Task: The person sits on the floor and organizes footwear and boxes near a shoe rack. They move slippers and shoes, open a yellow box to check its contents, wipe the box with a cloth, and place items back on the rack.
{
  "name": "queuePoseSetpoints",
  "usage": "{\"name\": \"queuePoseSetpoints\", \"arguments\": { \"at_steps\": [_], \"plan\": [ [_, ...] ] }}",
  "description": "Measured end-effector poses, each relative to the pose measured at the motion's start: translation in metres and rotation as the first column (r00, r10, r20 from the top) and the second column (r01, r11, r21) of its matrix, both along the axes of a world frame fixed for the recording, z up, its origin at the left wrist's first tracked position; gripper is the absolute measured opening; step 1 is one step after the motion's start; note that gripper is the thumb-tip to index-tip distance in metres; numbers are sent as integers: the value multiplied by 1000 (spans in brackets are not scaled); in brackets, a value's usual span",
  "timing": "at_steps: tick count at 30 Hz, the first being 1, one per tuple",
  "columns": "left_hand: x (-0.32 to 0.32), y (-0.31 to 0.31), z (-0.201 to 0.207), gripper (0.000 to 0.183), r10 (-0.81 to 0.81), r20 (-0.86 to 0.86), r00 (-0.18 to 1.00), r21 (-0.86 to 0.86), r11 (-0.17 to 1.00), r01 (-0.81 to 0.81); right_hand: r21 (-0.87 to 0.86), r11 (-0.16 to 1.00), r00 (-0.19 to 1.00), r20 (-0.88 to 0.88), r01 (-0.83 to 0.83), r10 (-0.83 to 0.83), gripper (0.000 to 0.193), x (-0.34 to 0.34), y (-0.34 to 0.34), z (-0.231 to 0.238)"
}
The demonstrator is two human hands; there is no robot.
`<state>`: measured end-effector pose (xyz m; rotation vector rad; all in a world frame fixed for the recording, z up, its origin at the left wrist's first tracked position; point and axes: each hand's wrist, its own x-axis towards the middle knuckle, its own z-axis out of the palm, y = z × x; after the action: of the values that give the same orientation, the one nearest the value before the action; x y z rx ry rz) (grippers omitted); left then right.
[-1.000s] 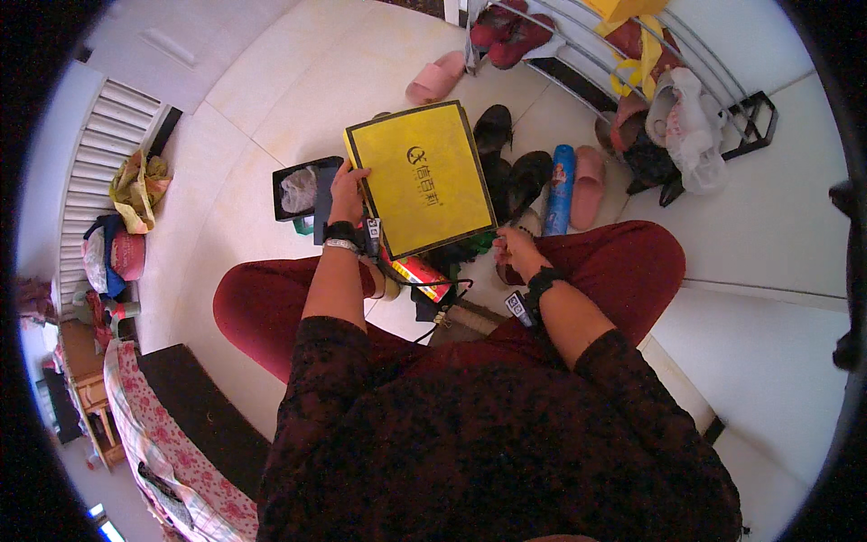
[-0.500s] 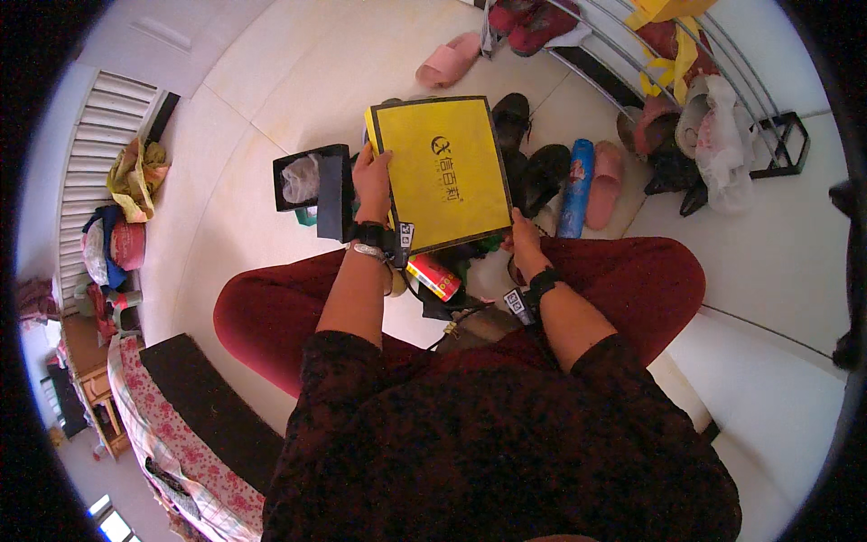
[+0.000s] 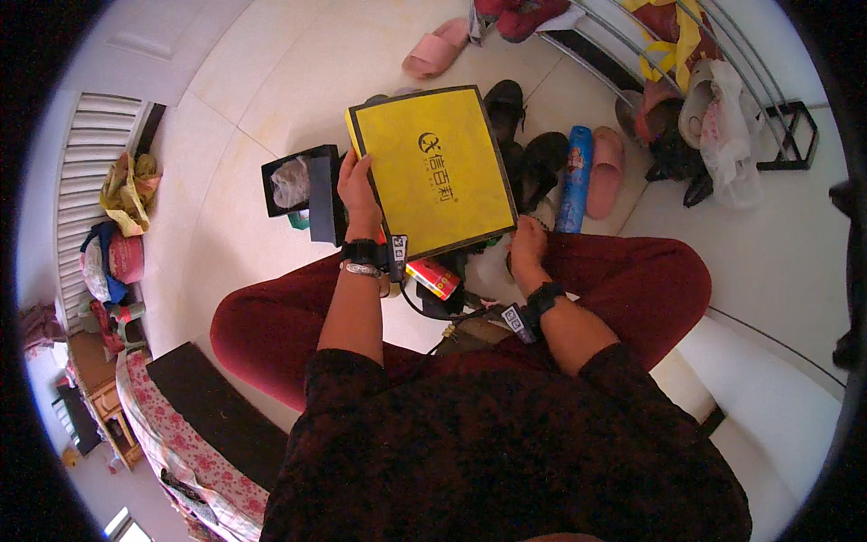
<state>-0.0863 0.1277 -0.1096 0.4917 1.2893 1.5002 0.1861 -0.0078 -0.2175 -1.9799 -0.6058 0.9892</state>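
Note:
A flat yellow shoe box (image 3: 442, 172) with dark edging is held tilted above my lap, its printed top facing me. My left hand (image 3: 361, 194) grips its left edge, with the thumb over the top and the other fingers out of sight. At the lower right corner, my right hand (image 3: 529, 246) closes on the box with curled fingers partly hidden. Just left of my left hand stands an open black box (image 3: 326, 203) with crumpled clear plastic (image 3: 291, 182) inside. Dark shoes (image 3: 545, 163) lie beyond the box's right edge, partly covered.
A blue cylinder (image 3: 574, 181) and a pink slipper (image 3: 605, 176) lie to the right; another pink slipper (image 3: 436, 50) is farther off. A metal rack (image 3: 736, 63) with shoes and bags stands at the far right. Below the yellow box is a red-and-yellow pack (image 3: 433, 276).
The yellow box has shifted slightly left and tilted a little, with both hands still at its edges. My right hand looks a bit lower at the corner. The whole view has shifted slightly.

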Motion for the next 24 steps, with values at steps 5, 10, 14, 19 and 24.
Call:
{"name": "queuePoseSetpoints", "arguments": {
  "at_steps": [5,10,14,19,24],
  "plan": [
    [3,-4,4,41,33,-33,999,-14,999,-34,-37,999,1000,-5,11,-12,29,-6,-2,38],
    [0,-2,-12,40,-32,20,999,-6,999,32,-6,999,997,71,-35,35,25,-8,1,46],
    [-2,2,-33,40,-60,-8,998,16,998,60,-145,978,981,98,-152,168,25,-5,10,12],
    [-16,-1,-41,40,-170,24,985,-19,985,171,-226,957,979,44,-183,198,22,2,15,-38],
    [-32,-11,-41,49,-351,421,836,-158,879,449,-153,957,966,48,-245,255,22,5,7,-53]
  ]
}}
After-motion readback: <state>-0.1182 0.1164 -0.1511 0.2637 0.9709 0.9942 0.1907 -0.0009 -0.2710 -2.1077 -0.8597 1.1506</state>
